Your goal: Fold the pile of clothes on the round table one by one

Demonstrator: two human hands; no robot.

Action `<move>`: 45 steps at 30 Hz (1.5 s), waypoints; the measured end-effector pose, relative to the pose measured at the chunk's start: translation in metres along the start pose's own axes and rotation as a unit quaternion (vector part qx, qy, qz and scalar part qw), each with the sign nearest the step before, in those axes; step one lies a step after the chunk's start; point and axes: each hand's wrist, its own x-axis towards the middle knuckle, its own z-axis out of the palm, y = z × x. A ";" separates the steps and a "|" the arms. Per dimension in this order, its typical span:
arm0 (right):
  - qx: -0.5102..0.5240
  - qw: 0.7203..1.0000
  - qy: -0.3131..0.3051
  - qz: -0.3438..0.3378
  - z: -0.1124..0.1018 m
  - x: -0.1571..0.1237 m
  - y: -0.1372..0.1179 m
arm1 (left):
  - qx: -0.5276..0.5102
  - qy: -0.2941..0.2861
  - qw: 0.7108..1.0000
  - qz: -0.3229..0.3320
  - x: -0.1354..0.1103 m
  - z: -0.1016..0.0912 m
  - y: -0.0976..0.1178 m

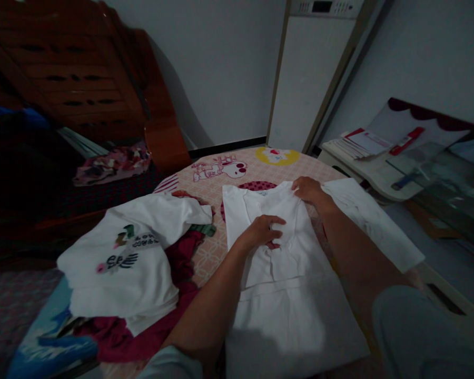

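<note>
A white garment (pixel 288 316) lies spread lengthwise on the round table, its neckline at the far end and a seam across its middle. My left hand (pixel 263 231) rests on the upper front of it with fingers spread. At the far right shoulder of the garment, my right hand (pixel 306 189) touches the edge, its fingers bent over the cloth; whether they pinch it I cannot make out. To the right, partly behind my right forearm, lies another white cloth piece (pixel 373 223). On the left sits a rumpled white printed shirt (pixel 142 263) over dark red cloth (pixel 181 258).
The table (pixel 211 258) has a pink patterned cover with cartoon prints. A carved wooden chair (pixel 75 68) stands at the back left, with a floral cloth (pixel 114 163) on its seat. Papers (pixel 351 145) lie on a side stand at right, near a glass surface (pixel 442 173).
</note>
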 end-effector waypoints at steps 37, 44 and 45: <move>-0.040 0.995 0.091 -0.009 0.034 -0.014 -0.025 | -0.044 0.257 0.963 0.070 0.024 -0.013 -0.002; -0.051 0.994 0.092 0.008 0.042 -0.009 -0.026 | 0.109 0.351 0.924 0.106 0.016 -0.012 0.000; -0.050 0.994 0.092 0.008 0.042 -0.009 -0.026 | 0.151 0.362 0.914 0.100 0.015 -0.010 0.000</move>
